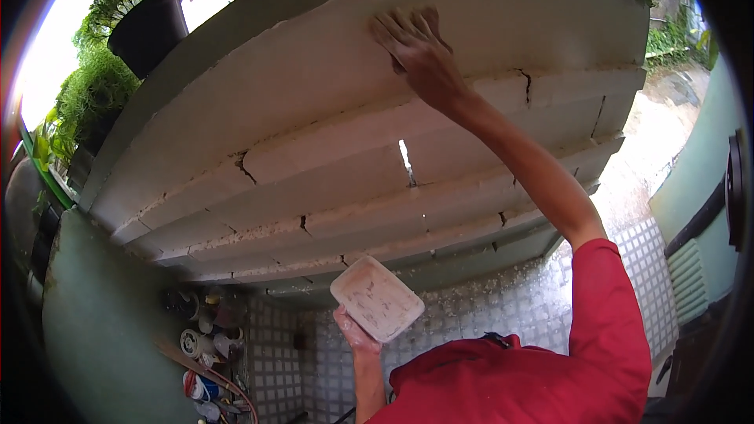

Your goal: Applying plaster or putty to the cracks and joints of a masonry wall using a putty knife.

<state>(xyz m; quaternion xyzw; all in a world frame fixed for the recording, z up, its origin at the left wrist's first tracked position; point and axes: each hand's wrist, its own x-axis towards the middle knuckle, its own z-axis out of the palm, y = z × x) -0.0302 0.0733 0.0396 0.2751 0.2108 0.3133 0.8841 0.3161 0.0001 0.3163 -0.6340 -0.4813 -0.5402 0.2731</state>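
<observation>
My left hand [357,335] grips the edge of a shallow rectangular tub [377,298] with rounded corners, held low in front of my body. Pale powdery or pasty residue smears its inside. At the end of my stretched arm, my right hand [416,51] presses against the upper part of a pale wall panel [314,55]. Its fingers are bent over something brownish and flat, mostly hidden beneath the palm, and its kind is not clear. Whitish dust or paste coats the fingers.
Stepped ledges [330,126] with cracks and a bright gap run below the panel. Potted plants [149,31] stand on top at left. Containers and tools [208,345] crowd the lower left beside a green wall [110,306]. White specks dot the tiled floor [487,306].
</observation>
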